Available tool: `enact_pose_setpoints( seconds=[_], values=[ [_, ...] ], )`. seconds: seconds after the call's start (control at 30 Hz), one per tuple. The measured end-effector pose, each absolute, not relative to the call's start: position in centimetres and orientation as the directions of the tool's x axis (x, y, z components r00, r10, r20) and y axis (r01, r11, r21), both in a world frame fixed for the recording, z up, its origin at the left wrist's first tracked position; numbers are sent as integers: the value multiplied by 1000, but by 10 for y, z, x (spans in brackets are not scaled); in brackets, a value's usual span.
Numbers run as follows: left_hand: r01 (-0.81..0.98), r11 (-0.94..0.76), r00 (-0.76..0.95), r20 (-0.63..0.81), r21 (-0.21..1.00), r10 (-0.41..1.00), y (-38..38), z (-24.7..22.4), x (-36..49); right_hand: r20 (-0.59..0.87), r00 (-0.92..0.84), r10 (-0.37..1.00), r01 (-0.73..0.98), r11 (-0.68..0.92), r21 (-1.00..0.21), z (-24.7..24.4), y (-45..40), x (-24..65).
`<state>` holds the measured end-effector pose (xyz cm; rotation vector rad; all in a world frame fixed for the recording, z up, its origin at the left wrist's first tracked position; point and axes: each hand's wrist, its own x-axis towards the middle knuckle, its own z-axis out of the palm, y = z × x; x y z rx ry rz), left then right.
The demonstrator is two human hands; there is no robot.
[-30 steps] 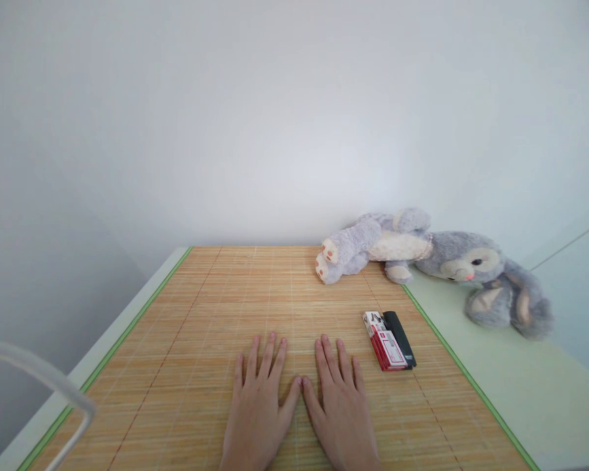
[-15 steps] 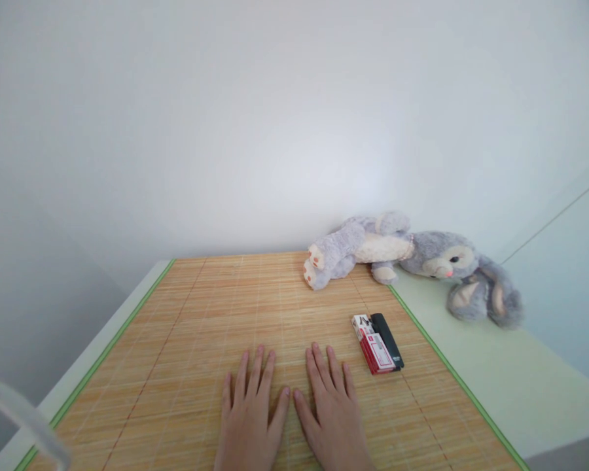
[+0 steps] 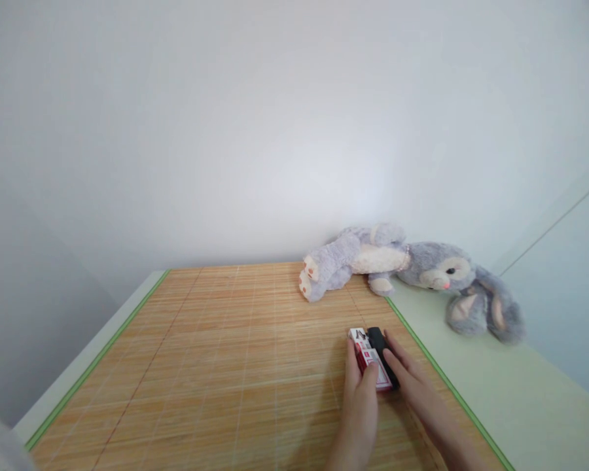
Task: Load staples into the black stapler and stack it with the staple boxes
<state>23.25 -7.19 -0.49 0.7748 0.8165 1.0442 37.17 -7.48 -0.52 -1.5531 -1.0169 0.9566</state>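
1. At the 3 o'clock side of the bamboo mat [image 3: 216, 366]: red-and-white box [image 3: 381, 374], white printed box [image 3: 356, 333] at its 11 o'clock end, black stapler-like tool [image 3: 375, 337] alongside toward 2 o'clock. Long axes run roughly 11 to 5.
2. Left hand [image 3: 359, 412] grips the boxes: thumb over the red-and-white one, fingers along the 9 o'clock side.
3. Right hand [image 3: 415, 387] grips the black tool: thumb on top, fingers down its 3 o'clock side. Undersides hidden; can't tell if anything is off the mat.
4. Handling, my read: boxes are thin card, light if part-full, stiff at edges, soft mid-panel. Take them by the long sides, low; don't press the faces. Stacking is unclear, so they may slide on each other.
5. Black tool is likely the heavier, rigid one, smooth, a bit slippery. Pinch mid-body across the width; an end hold would let it tip or hinge, if it has one.
6. Plush rabbit [image 3: 380, 258] lies on its side toward 1 to 2 o'clock, well apart from both hands.
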Motion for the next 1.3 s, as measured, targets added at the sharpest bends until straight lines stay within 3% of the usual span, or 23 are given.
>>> enact_pose_setpoints(
  seconds=[0.17, 0.37, 0.53, 0.7, 0.87, 1.07, 1.3],
  values=[
    [-341, 330, 184, -282, 880, 942, -72, 2, 187, -35, 288, 957, 137, -77, -988, -22, -77, 307],
    [-191, 302, -59, -317, 934, 946, -89, -9, 73, -37, 134, 990, 67, -46, -997, -28, -90, 189],
    [-17, 270, -148, -269, 963, 952, -101, -17, 21, 105, 205, 973, 185, 66, -981, -38, -98, 135],
    [182, 162, -139, -138, 970, 981, -107, -20, 35, 171, 286, 943, 297, 82, -951, -36, -96, 148],
    [445, 34, -198, 61, 895, 978, -112, -37, 36, 172, 321, 931, 357, 49, -933, -39, -93, 187],
    [536, 86, -301, 95, 840, 949, -77, -32, -23, 158, 332, 930, 364, 28, -931, -44, -97, 204],
    [630, -65, -181, 228, 774, 957, -49, -32, -51, 121, 331, 936, 373, -12, -928, -48, -99, 201]
  ],
)
